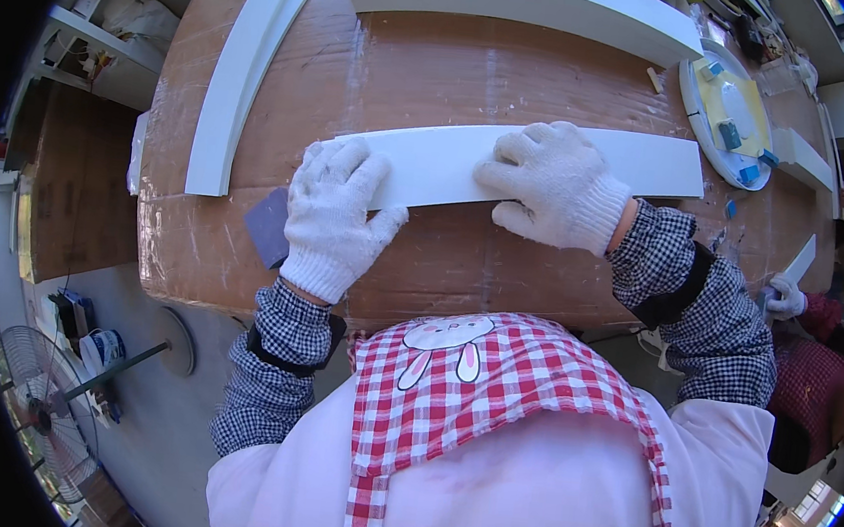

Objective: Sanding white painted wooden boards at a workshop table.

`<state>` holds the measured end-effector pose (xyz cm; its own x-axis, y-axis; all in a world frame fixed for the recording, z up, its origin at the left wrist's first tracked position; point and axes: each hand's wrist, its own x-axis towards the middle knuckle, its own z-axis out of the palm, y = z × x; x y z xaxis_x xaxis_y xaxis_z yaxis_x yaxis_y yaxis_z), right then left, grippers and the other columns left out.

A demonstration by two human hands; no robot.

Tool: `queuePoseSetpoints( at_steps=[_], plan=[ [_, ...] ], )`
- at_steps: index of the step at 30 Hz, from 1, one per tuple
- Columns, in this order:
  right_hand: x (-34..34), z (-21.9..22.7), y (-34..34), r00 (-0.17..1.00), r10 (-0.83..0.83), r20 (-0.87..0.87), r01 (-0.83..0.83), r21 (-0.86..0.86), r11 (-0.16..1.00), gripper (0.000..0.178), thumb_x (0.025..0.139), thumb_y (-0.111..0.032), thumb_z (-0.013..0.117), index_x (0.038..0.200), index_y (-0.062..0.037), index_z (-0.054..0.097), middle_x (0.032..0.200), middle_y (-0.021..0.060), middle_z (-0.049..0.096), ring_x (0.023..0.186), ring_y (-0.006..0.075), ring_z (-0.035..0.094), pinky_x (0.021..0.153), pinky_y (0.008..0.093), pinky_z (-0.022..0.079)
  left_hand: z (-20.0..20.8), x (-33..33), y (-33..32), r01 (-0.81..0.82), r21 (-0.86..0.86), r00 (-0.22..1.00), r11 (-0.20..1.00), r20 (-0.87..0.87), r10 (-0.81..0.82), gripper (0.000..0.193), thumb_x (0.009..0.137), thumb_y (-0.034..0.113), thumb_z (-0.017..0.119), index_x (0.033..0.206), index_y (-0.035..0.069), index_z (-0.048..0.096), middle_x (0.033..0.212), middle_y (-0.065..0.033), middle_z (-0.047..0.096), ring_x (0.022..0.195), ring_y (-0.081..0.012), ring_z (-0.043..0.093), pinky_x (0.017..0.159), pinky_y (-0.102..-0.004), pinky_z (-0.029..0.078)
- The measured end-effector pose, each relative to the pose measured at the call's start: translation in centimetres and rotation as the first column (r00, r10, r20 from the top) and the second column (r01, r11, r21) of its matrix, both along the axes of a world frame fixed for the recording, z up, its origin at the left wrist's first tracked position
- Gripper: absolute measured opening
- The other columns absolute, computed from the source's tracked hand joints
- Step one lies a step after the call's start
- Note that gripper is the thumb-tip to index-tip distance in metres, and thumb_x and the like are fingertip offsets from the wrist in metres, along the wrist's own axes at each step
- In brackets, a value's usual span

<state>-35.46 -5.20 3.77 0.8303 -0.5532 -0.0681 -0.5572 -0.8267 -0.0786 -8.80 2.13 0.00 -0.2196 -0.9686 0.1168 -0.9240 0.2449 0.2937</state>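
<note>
A long, flat white board [431, 162] lies crosswise on the brown-covered table in front of me. My left hand [334, 218], in a white knit glove, bends its fingers over the board's left end, its thumb at the near edge. Further right, my right hand [555, 185], gloved alike, grips the board around its middle, fingers on the top face and thumb by the near edge. Whether anything small sits under the right palm is hidden. Beside my left wrist rests a grey-purple rectangular pad [266, 228], partly covered by that hand.
Another white board [243, 77] runs along the table's left side, and a thick white one [525, 2] lies at the back. An oval white tray [701, 112] with blue blocks [729, 136] stands at right. Beyond it, a co-worker's gloved hand [788, 296] holds a white piece. A fan [43, 411] stands lower left.
</note>
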Motion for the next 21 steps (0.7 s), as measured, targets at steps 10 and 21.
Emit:
queuePoseSetpoints(
  at_steps=[10, 21],
  plan=[
    [2.2, -4.2, 2.6, 0.983, -0.105, 0.149, 0.099, 0.048, 0.994, 0.079, 0.093, -0.055, 0.062, 0.153, -0.0069, 0.044, 0.16, 0.0204, 0.039, 0.15, 0.036, 0.033, 0.125, 0.0485, 0.025, -0.6, 0.6, -0.3, 0.007, -0.009, 0.996, 1.0, 0.089, -0.006, 0.08, 0.068, 0.03, 0.089, 0.139, 0.007, 0.057, 0.143, -0.019, 0.054, 0.14, -0.0394, 0.042, 0.122, -0.0506, 0.029],
    [-24.7, -6.3, 9.6, 0.36, -0.788, 0.499, 0.932, -0.153, 0.328, 0.055, 0.104, -0.04, 0.052, 0.142, -0.0012, 0.055, 0.147, 0.024, 0.053, 0.139, 0.0431, 0.045, 0.12, 0.0484, 0.03, 3.5, -5.1, -3.7, 0.056, 0.174, 0.983, 0.983, 0.161, -0.085, 0.082, 0.07, 0.034, 0.086, 0.142, 0.013, 0.053, 0.141, -0.0165, 0.052, 0.141, -0.0381, 0.039, 0.123, -0.0526, 0.023]
  ],
)
